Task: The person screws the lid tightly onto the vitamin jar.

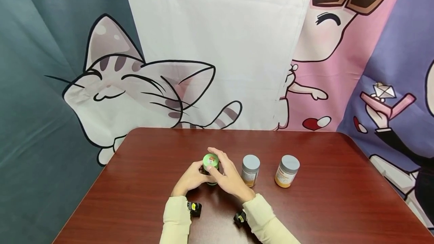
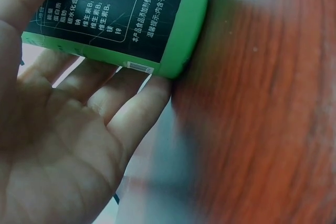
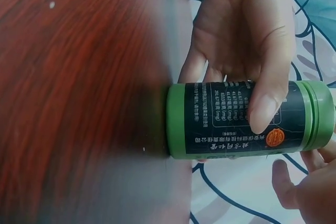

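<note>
A dark-labelled green bottle [image 1: 211,161] with a green lid [image 3: 319,115] stands upright, its base at the tabletop. My left hand [image 1: 191,178] grips its body from the left. In the right wrist view the left thumb [image 3: 264,111] lies across the label; in the left wrist view the left fingers [image 2: 139,100] reach behind the bottle [image 2: 123,17]. My right hand [image 1: 230,176] is at the lid, thumb on the near edge and fingers on the far side. Part of its grip is cut off in the right wrist view.
To the right stand two grey-capped bottles, a nearer one [image 1: 250,170] close to my right hand and another [image 1: 286,171] farther right. Both are on the brown wooden table [image 1: 152,153]. A cartoon-printed cloth [image 1: 217,29] hangs behind the table's far edge.
</note>
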Demonstrator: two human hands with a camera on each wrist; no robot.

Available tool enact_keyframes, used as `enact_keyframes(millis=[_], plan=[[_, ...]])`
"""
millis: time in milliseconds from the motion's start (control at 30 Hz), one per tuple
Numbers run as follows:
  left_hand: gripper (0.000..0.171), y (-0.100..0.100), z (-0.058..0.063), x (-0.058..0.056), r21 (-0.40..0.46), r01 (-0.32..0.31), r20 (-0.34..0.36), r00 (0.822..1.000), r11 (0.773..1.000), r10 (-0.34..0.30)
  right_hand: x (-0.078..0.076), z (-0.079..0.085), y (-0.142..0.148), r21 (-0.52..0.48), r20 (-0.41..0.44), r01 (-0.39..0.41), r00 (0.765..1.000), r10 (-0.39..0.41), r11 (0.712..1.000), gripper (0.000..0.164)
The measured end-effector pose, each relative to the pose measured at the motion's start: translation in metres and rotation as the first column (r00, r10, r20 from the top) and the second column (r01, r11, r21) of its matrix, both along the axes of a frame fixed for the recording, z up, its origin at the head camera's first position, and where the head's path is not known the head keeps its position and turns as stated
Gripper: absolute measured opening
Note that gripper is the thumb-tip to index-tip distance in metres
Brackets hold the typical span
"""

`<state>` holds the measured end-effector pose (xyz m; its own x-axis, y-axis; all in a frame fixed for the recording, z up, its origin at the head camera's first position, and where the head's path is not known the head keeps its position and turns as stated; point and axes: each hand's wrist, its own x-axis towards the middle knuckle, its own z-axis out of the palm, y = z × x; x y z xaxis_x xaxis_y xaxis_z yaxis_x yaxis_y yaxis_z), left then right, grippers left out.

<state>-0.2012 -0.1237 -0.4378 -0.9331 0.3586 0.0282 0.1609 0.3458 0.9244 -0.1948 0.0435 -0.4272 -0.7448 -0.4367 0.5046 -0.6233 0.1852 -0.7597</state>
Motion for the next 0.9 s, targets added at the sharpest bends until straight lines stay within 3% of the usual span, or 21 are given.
enact_keyframes(millis=[67, 200, 300, 467, 633, 900], plan=[[0.039, 0.0, -0.001, -0.001, -0.005, -0.002, 0.009, 1.0, 1.0, 0.002, 0.005, 0.009, 0.001, -0.005, 0.018, -0.003, 1.0, 0.004, 1.0, 0.047], [0.042, -0.002, -0.019, -0.012, -0.01, -0.013, 0.009, 1.0, 1.0, 0.013, 0.008, 0.016, 0.001, -0.003, 0.036, 0.01, 0.999, -0.01, 1.0, 0.044], [0.044, -0.004, -0.032, -0.018, -0.017, -0.023, -0.001, 1.0, 1.0, 0.023, 0.003, 0.009, 0.001, -0.002, 0.038, 0.018, 0.999, -0.018, 1.0, 0.044], [0.041, -0.002, -0.018, -0.01, -0.01, -0.023, 0.018, 1.0, 1.0, 0.023, -0.013, -0.014, 0.001, 0.012, 0.002, 0.052, 0.999, -0.052, 0.999, 0.043], [0.039, -0.001, -0.001, -0.002, -0.016, -0.014, 0.026, 1.0, 1.0, 0.014, -0.016, -0.018, 0.002, 0.041, -0.057, 0.108, 0.993, -0.105, 0.993, 0.042], [0.036, 0.0, -0.001, -0.001, 0.0, -0.009, 0.034, 0.999, 1.0, 0.009, -0.014, -0.019, 0.0, 0.106, -0.088, 0.194, 0.979, -0.185, 0.975, 0.047]])
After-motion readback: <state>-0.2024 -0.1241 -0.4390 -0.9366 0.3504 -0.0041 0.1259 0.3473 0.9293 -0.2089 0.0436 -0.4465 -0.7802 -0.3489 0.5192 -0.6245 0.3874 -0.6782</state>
